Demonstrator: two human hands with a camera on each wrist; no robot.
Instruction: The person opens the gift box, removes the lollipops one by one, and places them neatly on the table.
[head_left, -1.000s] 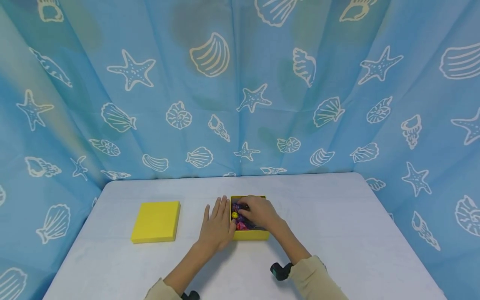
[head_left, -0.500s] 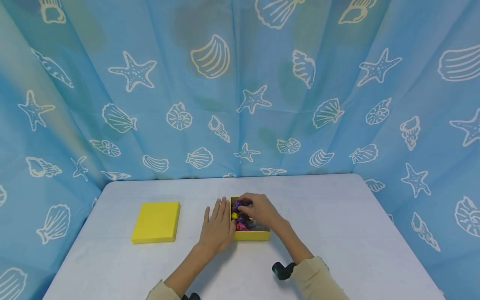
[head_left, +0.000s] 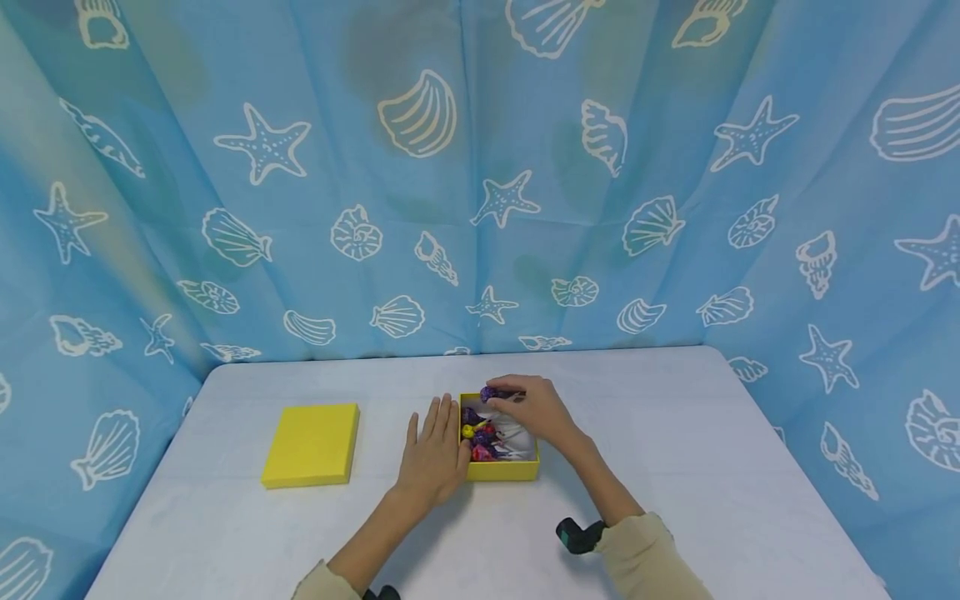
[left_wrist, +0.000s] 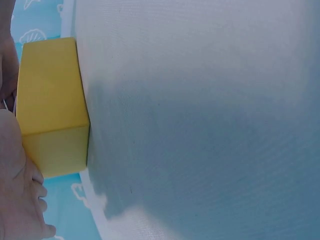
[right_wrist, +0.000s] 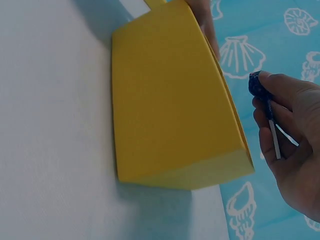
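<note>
A small open yellow box (head_left: 501,471) sits mid-table and holds several wrapped lollipops (head_left: 482,435) in purple, yellow and red. My right hand (head_left: 534,408) is raised over the box's far edge and pinches a purple-wrapped lollipop (head_left: 490,392) by its white stick (right_wrist: 275,138); the candy head (right_wrist: 256,83) shows at the fingertips. My left hand (head_left: 435,450) lies flat on the table with straight fingers against the box's left wall (left_wrist: 50,100).
The box's yellow lid (head_left: 311,444) lies flat on the white table (head_left: 675,433) to the left. A blue curtain with shell and starfish prints (head_left: 480,183) encloses the table at the back and both sides.
My right hand has risen out of the box toward its far edge, lifting a purple lollipop out. The left hand and the box have stayed put.
</note>
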